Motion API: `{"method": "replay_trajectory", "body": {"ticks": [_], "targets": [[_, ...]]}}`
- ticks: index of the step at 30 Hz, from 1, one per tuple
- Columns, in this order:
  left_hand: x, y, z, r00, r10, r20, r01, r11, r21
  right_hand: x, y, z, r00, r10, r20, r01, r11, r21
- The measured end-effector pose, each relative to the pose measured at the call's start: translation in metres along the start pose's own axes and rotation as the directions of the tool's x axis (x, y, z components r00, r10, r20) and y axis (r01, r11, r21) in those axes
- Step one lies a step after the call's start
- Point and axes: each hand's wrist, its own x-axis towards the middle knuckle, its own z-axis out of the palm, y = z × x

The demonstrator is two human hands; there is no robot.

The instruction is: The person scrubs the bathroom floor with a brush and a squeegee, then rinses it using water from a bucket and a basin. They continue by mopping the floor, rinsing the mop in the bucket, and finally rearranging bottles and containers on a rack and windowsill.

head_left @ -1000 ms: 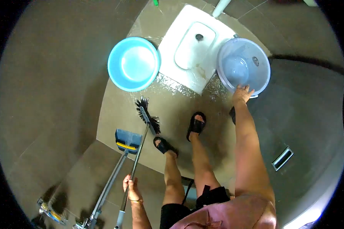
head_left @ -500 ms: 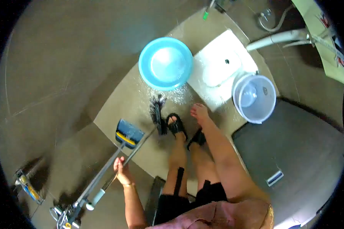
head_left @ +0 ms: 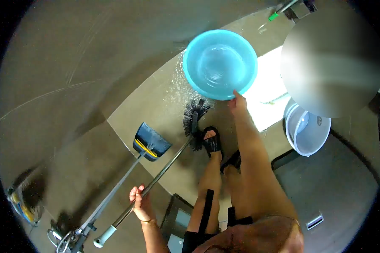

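Note:
My left hand [head_left: 141, 204] is closed around the metal handle of a broom [head_left: 169, 165], whose black bristles rest on the floor beside my left foot. Its pale grip end sticks out below the hand. With my right hand [head_left: 238, 103] I pinch the near rim of a light blue basin [head_left: 219, 63], thumb over the edge. Some water shows in the basin, and whether its base touches the floor I cannot tell. Splashed water [head_left: 178, 84] lies on the floor left of it. A dustpan [head_left: 151, 141] with a yellow comb edge stands left of the broom.
A white squat toilet pan [head_left: 268, 84] lies right of the basin, partly hidden by a large blurred round patch. Near it stands a translucent bucket [head_left: 308, 131]. A green-tipped stick [head_left: 274, 16] is at the top, and a raised grey ledge [head_left: 325, 189] at lower right.
My right hand has reached forward from beside my feet and taken hold of the basin's rim. The view has shifted; the left hand still holds the broom.

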Motion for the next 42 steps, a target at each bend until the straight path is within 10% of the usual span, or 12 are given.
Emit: {"method": "replay_trajectory", "body": {"ticks": [7, 10, 18, 20, 25, 27, 29, 30, 31, 33, 36, 42], "targets": [[-0.011, 0.021, 0.024, 0.99, -0.092, -0.11, 0.1, 0.993, 0.067, -0.182, -0.075, 0.015, 0.88, -0.444, 0.17, 0.466, 0.874, -0.133], [-0.008, 0.019, 0.02, 0.995, -0.102, 0.006, 0.102, 0.995, -0.001, -0.274, -0.082, -0.014, 0.734, -0.485, 0.476, 0.668, 0.383, -0.638], [-0.008, 0.036, 0.076, 0.996, -0.069, 0.049, 0.067, 0.996, 0.052, -0.474, -0.059, 0.004, 0.186, -0.253, 0.949, 0.889, -0.369, -0.273], [-0.014, 0.038, 0.093, 0.984, 0.087, 0.158, -0.092, 0.995, 0.024, -0.499, -0.05, 0.007, 0.302, -0.081, 0.95, 0.796, -0.526, -0.298], [0.014, 0.058, 0.119, 0.915, 0.021, 0.403, -0.144, 0.95, 0.278, -0.49, -0.11, 0.0, 0.332, -0.605, 0.724, 0.763, -0.28, -0.583], [-0.002, 0.087, 0.136, 0.875, -0.069, 0.479, -0.059, 0.967, 0.247, -0.482, -0.142, -0.02, 0.345, -0.858, 0.38, 0.722, -0.016, -0.692], [-0.003, 0.085, 0.128, 0.827, -0.078, 0.557, -0.123, 0.942, 0.314, -0.447, -0.155, -0.066, 0.591, -0.802, -0.09, 0.581, 0.501, -0.641], [0.009, 0.072, 0.12, 0.79, -0.052, 0.611, -0.256, 0.877, 0.406, -0.42, -0.155, -0.105, 0.379, -0.923, -0.065, 0.564, 0.285, -0.775], [-0.004, 0.08, 0.124, 0.789, -0.078, 0.61, -0.252, 0.864, 0.436, -0.423, -0.158, -0.127, 0.468, -0.824, -0.319, 0.361, 0.508, -0.782], [-0.007, 0.075, 0.123, 0.776, -0.104, 0.623, -0.251, 0.854, 0.455, -0.408, -0.153, -0.184, 0.803, -0.351, -0.481, 0.333, 0.935, -0.125], [-0.029, 0.074, 0.135, 0.778, -0.158, 0.609, -0.248, 0.813, 0.527, -0.407, -0.152, -0.234, 0.823, 0.077, -0.562, 0.112, 0.949, 0.294], [-0.06, 0.046, 0.159, 0.738, -0.131, 0.662, -0.321, 0.794, 0.516, -0.358, -0.155, -0.287, 0.787, 0.251, -0.563, 0.167, 0.792, 0.587]]}}
